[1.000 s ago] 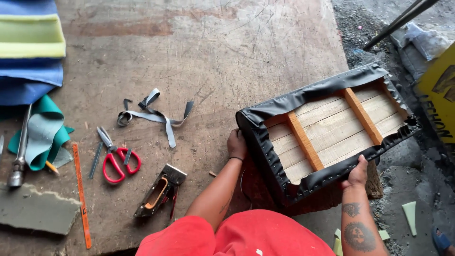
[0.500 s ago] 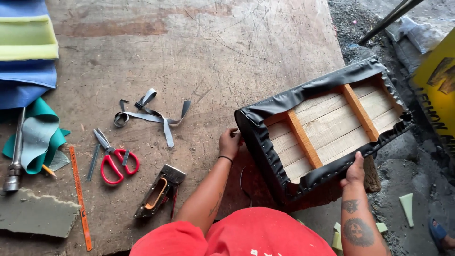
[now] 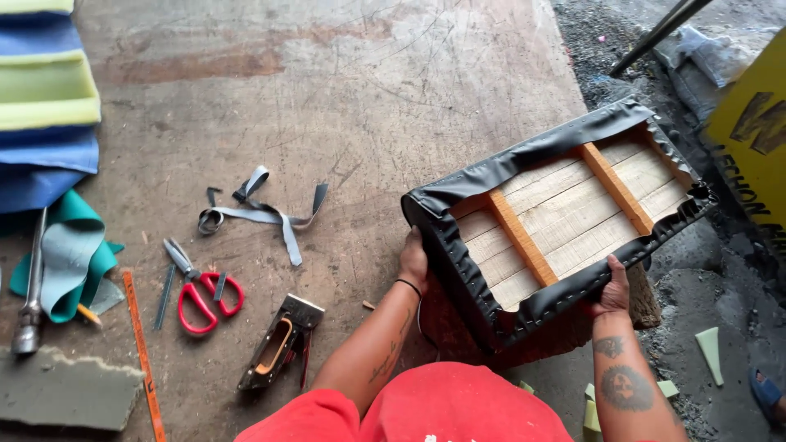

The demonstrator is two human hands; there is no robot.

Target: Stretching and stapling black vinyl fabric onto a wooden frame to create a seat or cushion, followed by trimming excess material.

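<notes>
Soft, even daylight makes the picture bright and clear, with only small, faint shadows under things, a little shine on the black cover point(image 3: 491, 176), no blur, and a bit of bending near the edges.

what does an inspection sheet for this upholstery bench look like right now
surface: worn, scratched wooden worktable, stained in places
job's things: seat panel lying upside down, wooden slats showing, black vinyl wrapped over its edges
clutter: red-handled scissors, staple gun, grey fabric strips, orange ruler, hammer, teal fabric scraps, foam slab, stacked blue and green foam
grippers: left hand grips the panel's left edge; right hand grips its near edge
cables: nothing seen
surroundings: gravelly ground on the right, yellow sign, green foam offcuts
</notes>
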